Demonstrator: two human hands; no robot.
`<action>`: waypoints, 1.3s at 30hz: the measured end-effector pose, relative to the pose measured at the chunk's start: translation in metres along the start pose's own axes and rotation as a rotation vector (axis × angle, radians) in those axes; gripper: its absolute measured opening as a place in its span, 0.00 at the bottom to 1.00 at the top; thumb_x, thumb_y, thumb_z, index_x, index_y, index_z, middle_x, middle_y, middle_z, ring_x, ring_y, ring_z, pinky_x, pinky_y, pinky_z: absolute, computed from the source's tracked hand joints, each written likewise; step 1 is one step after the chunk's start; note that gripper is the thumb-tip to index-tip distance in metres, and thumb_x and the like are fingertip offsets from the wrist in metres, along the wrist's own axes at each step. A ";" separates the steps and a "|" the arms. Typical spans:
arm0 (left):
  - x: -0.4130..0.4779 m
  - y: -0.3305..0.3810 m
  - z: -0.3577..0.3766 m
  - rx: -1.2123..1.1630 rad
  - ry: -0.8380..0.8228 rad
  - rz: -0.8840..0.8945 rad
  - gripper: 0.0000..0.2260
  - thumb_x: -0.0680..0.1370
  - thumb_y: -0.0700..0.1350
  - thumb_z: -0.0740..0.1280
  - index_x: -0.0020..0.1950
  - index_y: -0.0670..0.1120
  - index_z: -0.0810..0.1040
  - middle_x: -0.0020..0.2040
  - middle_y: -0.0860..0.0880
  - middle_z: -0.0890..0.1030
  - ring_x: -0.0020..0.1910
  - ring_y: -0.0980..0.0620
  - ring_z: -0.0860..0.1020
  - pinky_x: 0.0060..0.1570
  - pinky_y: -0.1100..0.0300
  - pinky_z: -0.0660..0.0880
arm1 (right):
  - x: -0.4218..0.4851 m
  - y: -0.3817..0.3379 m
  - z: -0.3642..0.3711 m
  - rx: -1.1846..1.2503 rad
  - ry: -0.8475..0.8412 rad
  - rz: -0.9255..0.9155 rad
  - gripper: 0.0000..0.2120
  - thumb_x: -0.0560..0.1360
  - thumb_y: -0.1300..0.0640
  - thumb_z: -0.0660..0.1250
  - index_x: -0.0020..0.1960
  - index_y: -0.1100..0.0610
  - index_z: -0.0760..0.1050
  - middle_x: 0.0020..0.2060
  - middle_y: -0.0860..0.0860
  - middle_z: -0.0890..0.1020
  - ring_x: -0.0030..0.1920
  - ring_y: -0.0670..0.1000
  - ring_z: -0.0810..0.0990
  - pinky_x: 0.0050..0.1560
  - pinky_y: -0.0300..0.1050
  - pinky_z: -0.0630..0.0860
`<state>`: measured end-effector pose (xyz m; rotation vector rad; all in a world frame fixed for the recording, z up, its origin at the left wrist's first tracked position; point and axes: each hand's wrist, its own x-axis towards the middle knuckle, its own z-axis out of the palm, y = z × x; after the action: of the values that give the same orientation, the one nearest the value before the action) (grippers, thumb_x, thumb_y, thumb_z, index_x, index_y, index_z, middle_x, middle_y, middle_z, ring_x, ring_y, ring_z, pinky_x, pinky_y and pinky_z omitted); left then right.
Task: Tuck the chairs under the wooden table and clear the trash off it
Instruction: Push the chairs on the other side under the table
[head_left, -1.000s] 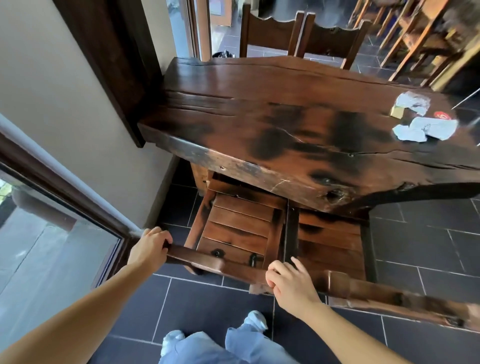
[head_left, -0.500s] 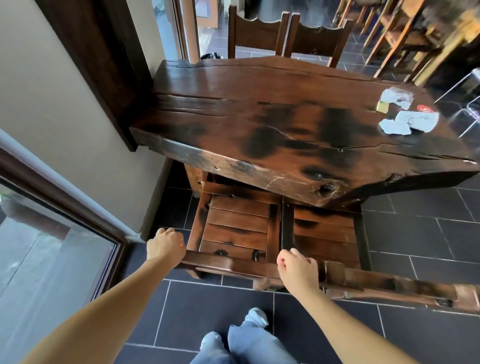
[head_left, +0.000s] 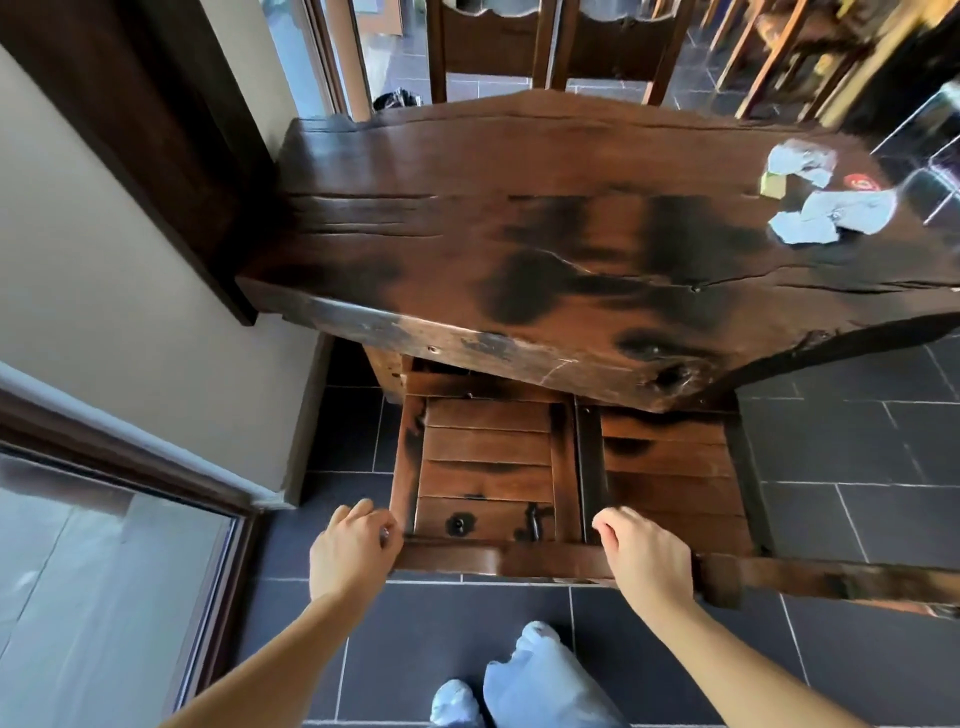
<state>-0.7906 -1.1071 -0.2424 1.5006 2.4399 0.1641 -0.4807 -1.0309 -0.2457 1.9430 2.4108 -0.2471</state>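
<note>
Dark floor tiles (head_left: 841, 457) run under the wooden table (head_left: 545, 249), which sits against a pale wall (head_left: 93, 260) on my left. My left hand (head_left: 353, 553) curls loosely at the left end of the near chair's top rail (head_left: 498, 560) — touching it, not clearly gripping. That chair's seat (head_left: 485, 467) sits partly under the tabletop. My right hand (head_left: 641, 558) rests half-closed on the rail. A second chair (head_left: 670, 467) stands beside it. Far right on the table lies the trash (head_left: 826, 213) — crumpled papers.
</note>
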 end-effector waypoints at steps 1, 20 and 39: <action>0.000 0.002 0.002 -0.001 -0.014 0.001 0.07 0.73 0.48 0.67 0.36 0.50 0.79 0.36 0.53 0.75 0.43 0.50 0.75 0.31 0.59 0.68 | 0.003 0.003 -0.001 -0.003 0.021 0.002 0.08 0.69 0.58 0.75 0.37 0.46 0.79 0.30 0.45 0.79 0.25 0.50 0.79 0.23 0.34 0.59; 0.014 0.045 -0.003 0.197 -0.397 -0.067 0.12 0.77 0.49 0.57 0.54 0.53 0.79 0.56 0.49 0.79 0.57 0.46 0.77 0.59 0.52 0.68 | 0.011 0.022 -0.017 0.187 -0.263 -0.078 0.12 0.79 0.45 0.57 0.49 0.47 0.78 0.45 0.45 0.80 0.42 0.47 0.78 0.33 0.35 0.64; -0.052 0.377 0.094 0.220 -0.652 0.162 0.15 0.76 0.57 0.59 0.56 0.52 0.77 0.57 0.52 0.80 0.57 0.48 0.78 0.53 0.55 0.73 | 0.067 0.407 -0.036 -0.101 -1.079 0.287 0.32 0.76 0.34 0.53 0.72 0.53 0.65 0.72 0.53 0.68 0.69 0.55 0.69 0.65 0.49 0.67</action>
<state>-0.4176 -0.9853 -0.2345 1.5276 1.8566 -0.5010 -0.0966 -0.8778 -0.2595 1.4667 1.3995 -0.8594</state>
